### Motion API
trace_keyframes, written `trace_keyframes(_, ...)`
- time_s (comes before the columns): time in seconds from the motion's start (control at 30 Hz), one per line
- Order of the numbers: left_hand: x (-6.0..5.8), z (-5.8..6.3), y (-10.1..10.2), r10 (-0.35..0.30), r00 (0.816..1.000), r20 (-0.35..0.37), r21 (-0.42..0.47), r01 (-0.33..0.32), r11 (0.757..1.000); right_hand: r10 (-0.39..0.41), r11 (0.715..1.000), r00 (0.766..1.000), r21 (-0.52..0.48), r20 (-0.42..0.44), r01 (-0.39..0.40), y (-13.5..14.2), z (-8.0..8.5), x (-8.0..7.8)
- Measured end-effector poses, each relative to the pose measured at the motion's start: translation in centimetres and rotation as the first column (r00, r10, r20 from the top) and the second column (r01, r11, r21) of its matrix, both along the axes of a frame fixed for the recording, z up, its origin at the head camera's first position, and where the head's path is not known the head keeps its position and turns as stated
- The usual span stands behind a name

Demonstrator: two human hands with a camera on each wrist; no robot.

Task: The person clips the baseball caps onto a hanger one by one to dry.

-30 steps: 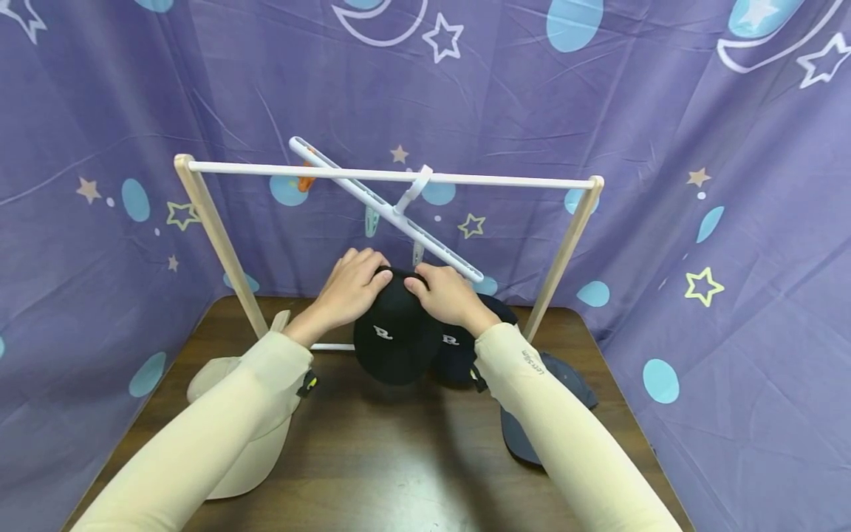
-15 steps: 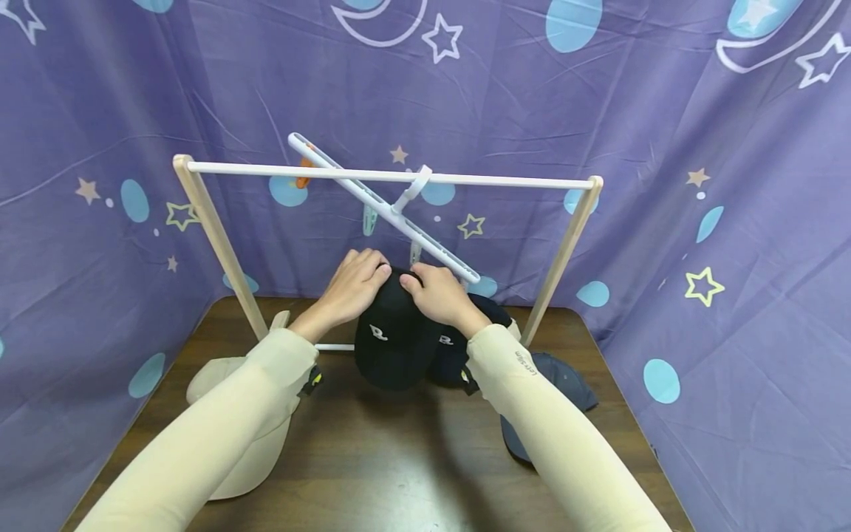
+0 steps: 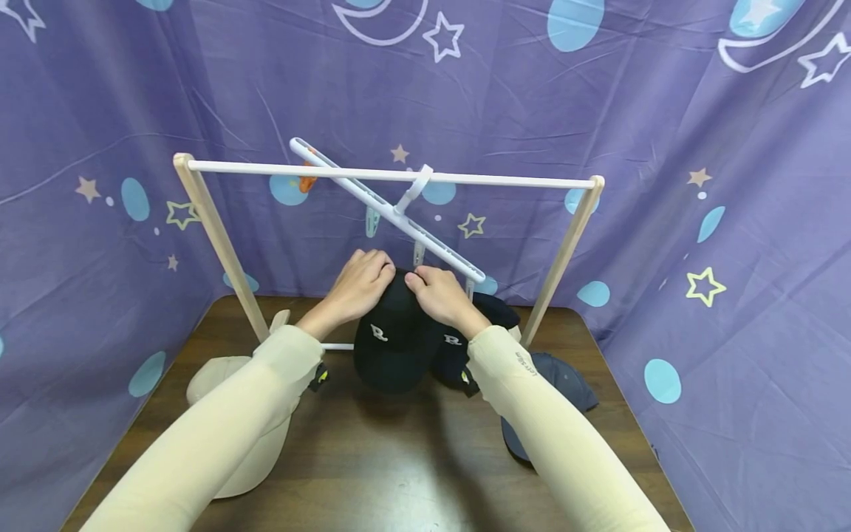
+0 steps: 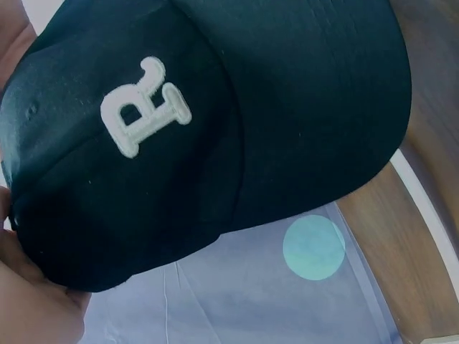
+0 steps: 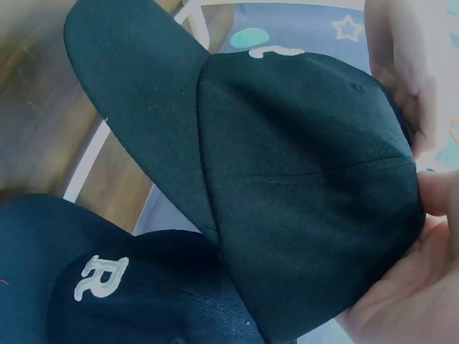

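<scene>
Black R-logo baseball cap (image 3: 402,343) hangs brim-down, long axis near vert., betw. my L hand (image 3: 359,287) & R hand (image 3: 442,297), both pinching its top edge; grey clip (image 3: 419,253) on white hanger (image 3: 382,205) just above, nearer R hand.

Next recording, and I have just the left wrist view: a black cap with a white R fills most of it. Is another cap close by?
Observer: Yes. The right wrist view shows a second cap with a white R beside the black cap.
Operator: What is overhead?
Observer: In the head view, a white hanger hooks over the rack's bar.
Operator: Does the hanger carry any clips?
Observer: Yes, one is an orange clip near its left end.
</scene>
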State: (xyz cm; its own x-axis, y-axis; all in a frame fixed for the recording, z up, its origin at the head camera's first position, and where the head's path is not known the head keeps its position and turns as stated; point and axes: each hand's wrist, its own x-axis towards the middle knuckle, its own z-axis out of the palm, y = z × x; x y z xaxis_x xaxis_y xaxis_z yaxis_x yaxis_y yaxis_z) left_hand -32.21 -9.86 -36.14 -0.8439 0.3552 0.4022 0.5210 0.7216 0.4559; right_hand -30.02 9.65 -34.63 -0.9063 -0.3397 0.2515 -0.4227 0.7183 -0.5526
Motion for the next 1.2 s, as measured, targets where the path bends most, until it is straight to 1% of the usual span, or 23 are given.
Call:
trace_keyframes(0.23, -0.2, -0.1, 0.4, 0.025, 1.0, -0.001, -0.019, -0.025, 1.0, -0.02, 1.0, 1.0, -0.003, 0.005, 0.02, 0.0, -0.1, -0.1)
trace_keyframes(0.37, -0.4, -0.1, 0.4, 0.011, 1.0, -0.011, -0.023, -0.011, 1.0, -0.02, 1.0, 1.0, 0.009, 0.0, 0.02, 0.0, -0.2, -0.1)
trace_keyframes(0.57, -0.7, -0.4, 0.2, -0.017, 1.0, 0.009, -0.022, 0.017, 1.0, -0.016, 1.0, 1.0, 0.026, 0.004, 0.016, 0.1, -0.4, -0.1)
trace_keyframes(0.67, -0.7, -0.5, 0.0, -0.038, 0.999, 0.0, -0.013, 0.038, 0.999, -0.01, 0.999, 0.999, 0.033, -0.032, 0.011, 0.3, -0.4, 0.1)
trace_keyframes(0.77, -0.7, -0.4, -0.2, -0.061, 0.998, -0.016, 0.001, 0.061, 0.998, -0.011, 0.999, 0.995, 0.042, -0.101, 0.015, 0.4, -0.2, 0.3)
trace_keyframes(0.87, -0.7, -0.3, -0.2, -0.077, 0.997, -0.03, 0.012, 0.077, 0.997, -0.015, 0.999, 0.982, 0.035, -0.19, 0.022, 0.4, 0.4, 0.5)
trace_keyframes(1.0, -0.6, -0.2, -0.2, -0.084, 0.996, -0.03, 0.025, 0.085, 0.996, -0.013, 1.0, 0.953, 0.001, -0.303, 0.014, 0.4, 1.2, 0.7)
trace_keyframes(1.2, -0.6, -0.1, -0.2, -0.093, 0.995, -0.038, 0.033, 0.094, 0.995, -0.054, 0.998, 0.888, -0.064, -0.456, 0.027, 0.8, 2.1, 0.6)
